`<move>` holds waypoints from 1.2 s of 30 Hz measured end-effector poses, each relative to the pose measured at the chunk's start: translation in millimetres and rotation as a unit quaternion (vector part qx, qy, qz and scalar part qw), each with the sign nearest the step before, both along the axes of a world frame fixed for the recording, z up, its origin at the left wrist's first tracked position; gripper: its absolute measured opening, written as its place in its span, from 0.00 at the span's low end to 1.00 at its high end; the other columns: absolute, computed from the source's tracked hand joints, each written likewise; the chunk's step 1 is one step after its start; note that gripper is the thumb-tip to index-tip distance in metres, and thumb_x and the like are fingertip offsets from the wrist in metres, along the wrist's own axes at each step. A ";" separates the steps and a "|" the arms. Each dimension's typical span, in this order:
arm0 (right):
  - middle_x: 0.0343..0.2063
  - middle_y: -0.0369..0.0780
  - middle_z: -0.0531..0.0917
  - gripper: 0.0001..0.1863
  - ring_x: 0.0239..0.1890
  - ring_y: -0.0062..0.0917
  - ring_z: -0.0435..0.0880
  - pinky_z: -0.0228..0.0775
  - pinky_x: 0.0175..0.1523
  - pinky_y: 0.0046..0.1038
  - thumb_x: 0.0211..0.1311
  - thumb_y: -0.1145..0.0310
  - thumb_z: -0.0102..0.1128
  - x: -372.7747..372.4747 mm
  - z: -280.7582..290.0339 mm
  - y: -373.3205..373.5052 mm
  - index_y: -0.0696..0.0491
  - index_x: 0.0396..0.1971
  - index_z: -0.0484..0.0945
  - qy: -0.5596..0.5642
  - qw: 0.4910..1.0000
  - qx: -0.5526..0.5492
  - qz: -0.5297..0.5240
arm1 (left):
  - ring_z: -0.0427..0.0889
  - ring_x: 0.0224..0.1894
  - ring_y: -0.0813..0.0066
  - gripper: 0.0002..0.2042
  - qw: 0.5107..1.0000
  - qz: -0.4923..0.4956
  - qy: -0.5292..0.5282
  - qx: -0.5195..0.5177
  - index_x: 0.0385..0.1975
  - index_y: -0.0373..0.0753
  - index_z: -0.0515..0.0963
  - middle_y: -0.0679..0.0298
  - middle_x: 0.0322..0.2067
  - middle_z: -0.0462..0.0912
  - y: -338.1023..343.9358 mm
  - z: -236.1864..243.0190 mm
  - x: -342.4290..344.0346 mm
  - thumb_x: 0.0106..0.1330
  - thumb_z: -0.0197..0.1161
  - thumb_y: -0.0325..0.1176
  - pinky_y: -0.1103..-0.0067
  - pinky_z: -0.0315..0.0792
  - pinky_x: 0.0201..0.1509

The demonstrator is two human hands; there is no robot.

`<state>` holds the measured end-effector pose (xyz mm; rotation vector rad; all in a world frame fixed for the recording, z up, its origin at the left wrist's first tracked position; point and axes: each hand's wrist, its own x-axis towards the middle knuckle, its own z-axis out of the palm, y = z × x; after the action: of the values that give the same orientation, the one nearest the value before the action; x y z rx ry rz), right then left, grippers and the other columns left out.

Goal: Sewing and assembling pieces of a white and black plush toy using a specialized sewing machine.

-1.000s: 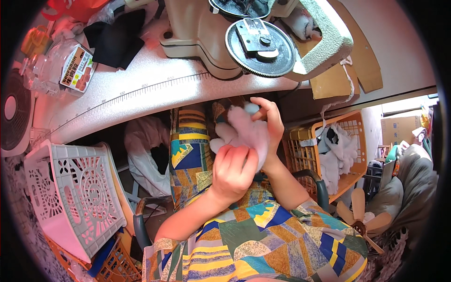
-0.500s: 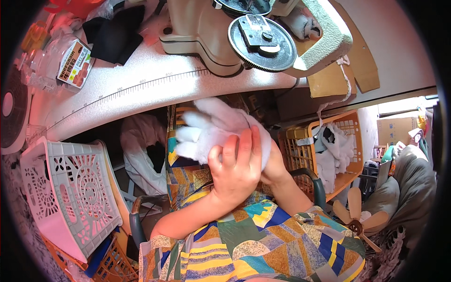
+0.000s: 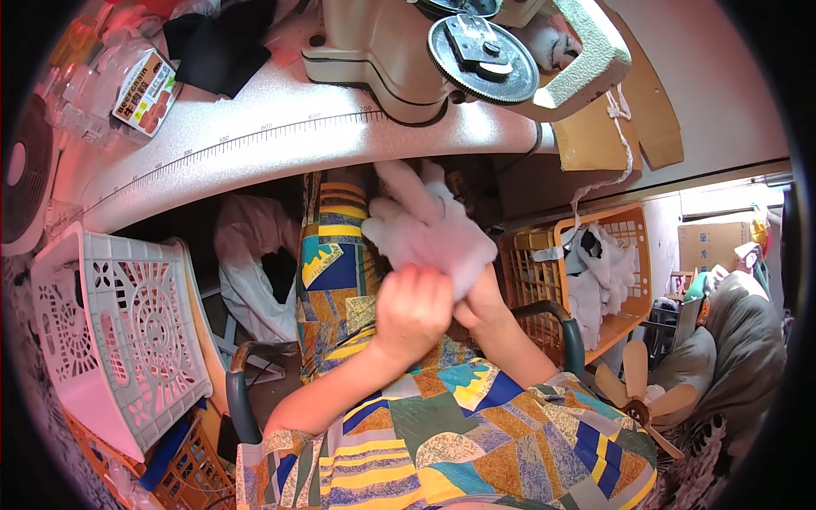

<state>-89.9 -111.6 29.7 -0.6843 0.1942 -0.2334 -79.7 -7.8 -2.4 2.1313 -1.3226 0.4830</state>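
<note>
Lobed plush piece (image 3: 432,234), fluffy, clutched by left hand (image 3: 416,310); right hand (image 3: 481,303) mostly hidden, grip unclear; clear jar (image 3: 106,85) bears printed label (image 3: 146,93).

A loose cloth top (image 3: 510,442), printed with angular mustard, navy, teal, green and grey patches, has matching short sleeves (image 3: 279,450); beyond the top, similarly patterned cloth (image 3: 333,268) with brown and yellow stripes covers one leg (image 3: 340,212).
</note>
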 end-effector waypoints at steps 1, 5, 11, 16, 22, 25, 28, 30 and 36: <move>0.59 0.41 0.62 0.27 0.61 0.32 0.62 0.58 0.64 0.34 0.67 0.57 0.48 5.2 2.4 -2.8 0.51 0.62 0.56 0.006 0.999 0.024 0.028 | 0.70 0.25 0.68 0.06 0.999 -0.031 0.001 -0.004 0.20 0.41 0.67 0.64 0.21 0.66 -1.6 4.5 -6.3 0.44 0.55 0.32 0.74 0.64 0.28; 0.50 0.38 0.66 0.19 0.53 0.30 0.66 0.61 0.57 0.33 0.66 0.60 0.50 33.1 -7.7 -11.1 0.48 0.54 0.64 -0.009 0.963 0.208 0.172 | 0.70 0.26 0.68 0.07 0.996 -0.082 0.018 -0.011 0.19 0.41 0.66 0.63 0.21 0.65 -6.7 2.8 -15.4 0.42 0.56 0.31 0.76 0.65 0.28; 0.39 0.33 0.71 0.11 0.44 0.29 0.71 0.66 0.49 0.34 0.65 0.63 0.52 39.4 -7.9 -5.7 0.44 0.46 0.71 0.001 0.941 0.270 0.203 | 0.68 0.26 0.71 0.06 0.986 -0.164 0.037 0.005 0.19 0.41 0.66 0.65 0.21 0.63 -6.9 2.0 -25.6 0.43 0.56 0.32 0.78 0.64 0.29; 0.43 0.33 0.69 0.15 0.47 0.28 0.69 0.65 0.50 0.37 0.68 0.58 0.48 32.6 2.7 -0.1 0.41 0.52 0.65 0.033 0.964 0.218 0.152 | 0.69 0.27 0.70 0.07 0.972 -0.231 0.032 0.025 0.20 0.40 0.68 0.65 0.22 0.64 -4.8 -12.1 -41.2 0.42 0.55 0.32 0.78 0.65 0.29; 0.39 0.34 0.70 0.21 0.40 0.26 0.70 0.67 0.47 0.34 0.69 0.44 0.43 34.9 -14.6 2.6 0.46 0.46 0.68 0.048 0.960 0.273 0.046 | 0.69 0.28 0.71 0.08 0.969 -0.244 0.019 0.043 0.21 0.40 0.68 0.66 0.23 0.64 -2.2 -15.5 -34.0 0.42 0.56 0.33 0.79 0.65 0.29; 0.35 0.36 0.72 0.26 0.35 0.27 0.71 0.69 0.47 0.33 0.67 0.38 0.42 35.1 -61.3 -10.8 0.48 0.40 0.70 -0.041 0.914 0.391 0.101 | 0.69 0.28 0.71 0.07 0.968 -0.247 0.034 0.035 0.21 0.40 0.69 0.66 0.22 0.64 -5.3 -16.2 -31.2 0.41 0.55 0.32 0.80 0.65 0.29; 0.38 0.38 0.75 0.28 0.40 0.29 0.76 0.70 0.52 0.34 0.66 0.37 0.42 41.8 -78.2 -19.7 0.51 0.40 0.71 -0.201 0.887 0.367 0.198 | 0.72 0.31 0.69 0.10 0.956 -0.274 0.079 0.069 0.24 0.39 0.71 0.65 0.25 0.67 -6.8 -19.7 -30.4 0.45 0.59 0.36 0.75 0.66 0.34; 0.41 0.40 0.77 0.28 0.46 0.32 0.77 0.70 0.57 0.36 0.67 0.38 0.43 42.6 -63.3 -18.5 0.52 0.41 0.71 -0.183 0.905 0.325 0.203 | 0.73 0.34 0.67 0.13 0.958 -0.269 0.102 0.010 0.26 0.39 0.72 0.64 0.28 0.71 -6.6 9.8 -10.0 0.48 0.62 0.42 0.69 0.65 0.39; 0.50 0.45 0.75 0.29 0.55 0.42 0.72 0.60 0.63 0.45 0.44 0.53 0.63 13.1 55.3 -24.3 0.49 0.48 0.74 -0.131 0.660 -0.740 0.019 | 0.69 0.32 0.66 0.29 0.956 -0.143 0.095 -0.240 0.26 0.39 0.70 0.63 0.28 0.73 51.7 37.2 62.0 0.61 0.52 0.66 0.69 0.62 0.36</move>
<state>-76.8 -135.9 85.0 -2.2859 -0.3830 -0.4388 -17.7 43.8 34.9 1.5208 -1.2296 0.4151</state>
